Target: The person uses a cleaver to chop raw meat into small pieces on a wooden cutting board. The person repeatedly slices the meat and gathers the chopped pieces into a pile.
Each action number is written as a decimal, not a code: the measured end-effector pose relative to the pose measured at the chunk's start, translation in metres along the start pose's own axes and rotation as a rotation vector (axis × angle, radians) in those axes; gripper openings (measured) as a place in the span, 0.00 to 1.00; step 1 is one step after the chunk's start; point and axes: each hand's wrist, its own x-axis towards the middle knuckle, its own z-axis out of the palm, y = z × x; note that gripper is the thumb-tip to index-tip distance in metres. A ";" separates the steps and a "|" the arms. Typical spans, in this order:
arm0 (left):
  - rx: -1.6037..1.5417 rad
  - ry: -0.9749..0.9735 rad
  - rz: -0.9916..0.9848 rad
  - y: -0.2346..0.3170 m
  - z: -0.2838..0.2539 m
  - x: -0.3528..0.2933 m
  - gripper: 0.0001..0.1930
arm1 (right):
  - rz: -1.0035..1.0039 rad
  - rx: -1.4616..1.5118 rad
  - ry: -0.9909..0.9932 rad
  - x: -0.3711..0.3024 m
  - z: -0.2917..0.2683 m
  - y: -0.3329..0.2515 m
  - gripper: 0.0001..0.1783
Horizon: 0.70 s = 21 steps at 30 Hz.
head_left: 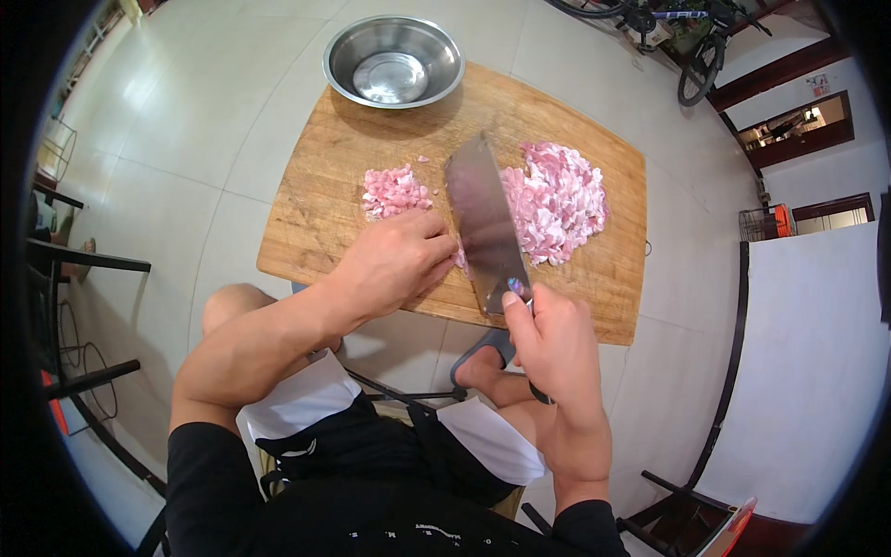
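Observation:
A cleaver (486, 223) with a broad grey blade stands over the wooden cutting board (325, 223), its handle wrapped in my right hand (557, 343). Close to the blade's left side, my left hand (399, 260) presses down with its fingers curled together. A bit of pink meat (460, 256) peeks out between those fingertips and the blade; the rest of it is hidden. Just beyond my left hand lies a small heap of diced meat (394, 190). To the right of the cleaver spreads a larger pile of sliced pink-and-white meat (560, 204).
An empty steel bowl (393, 61) sits at the board's far left corner. Tiled floor (223, 139) surrounds the board. Dark chair legs (93, 255) stand at the left, a bicycle (687, 46) at the far right, and a white panel (798, 371) along the right.

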 end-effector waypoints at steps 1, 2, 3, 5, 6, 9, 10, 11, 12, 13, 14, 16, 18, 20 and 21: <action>0.003 0.002 0.005 -0.002 0.003 0.000 0.07 | 0.001 -0.038 -0.023 -0.003 0.000 -0.002 0.21; 0.007 0.005 0.009 -0.002 0.004 -0.001 0.06 | 0.001 -0.077 -0.046 -0.004 -0.001 -0.005 0.21; 0.012 -0.004 0.005 -0.002 0.004 0.000 0.06 | 0.004 -0.074 -0.055 -0.006 -0.002 -0.008 0.22; 0.023 -0.020 -0.005 -0.001 0.005 0.001 0.07 | 0.011 -0.069 -0.073 -0.008 -0.003 -0.012 0.22; 0.025 -0.020 -0.002 -0.001 0.006 0.000 0.07 | -0.006 -0.098 -0.071 -0.008 -0.002 -0.012 0.22; 0.020 -0.020 0.004 -0.003 0.007 0.000 0.07 | -0.065 -0.186 -0.061 -0.008 0.003 -0.011 0.21; 0.013 -0.021 0.005 -0.004 0.007 0.000 0.06 | -0.091 -0.214 -0.055 -0.008 0.005 -0.009 0.21; 0.005 -0.023 0.006 -0.005 0.007 0.001 0.06 | -0.117 -0.243 -0.050 -0.008 0.007 -0.009 0.21; 0.000 -0.023 0.007 -0.005 0.007 0.001 0.06 | -0.107 -0.241 -0.064 -0.007 0.007 -0.011 0.21; -0.006 -0.024 0.008 -0.005 0.008 0.002 0.06 | -0.096 -0.239 -0.078 -0.004 0.007 -0.013 0.21; -0.012 -0.025 0.009 -0.006 0.008 0.002 0.06 | -0.085 -0.237 -0.092 -0.001 0.007 -0.016 0.21; -0.005 -0.030 0.012 -0.005 0.007 0.002 0.06 | -0.086 -0.240 -0.052 0.007 0.015 -0.017 0.21; -0.001 -0.033 0.012 -0.005 0.007 0.001 0.06 | -0.089 -0.239 -0.018 0.016 0.022 -0.017 0.21; 0.002 -0.035 0.008 -0.004 0.007 0.000 0.06 | -0.096 -0.231 0.010 0.025 0.025 -0.016 0.20; 0.005 -0.036 0.010 -0.004 0.007 0.000 0.06 | -0.104 -0.155 0.028 0.031 0.029 -0.009 0.20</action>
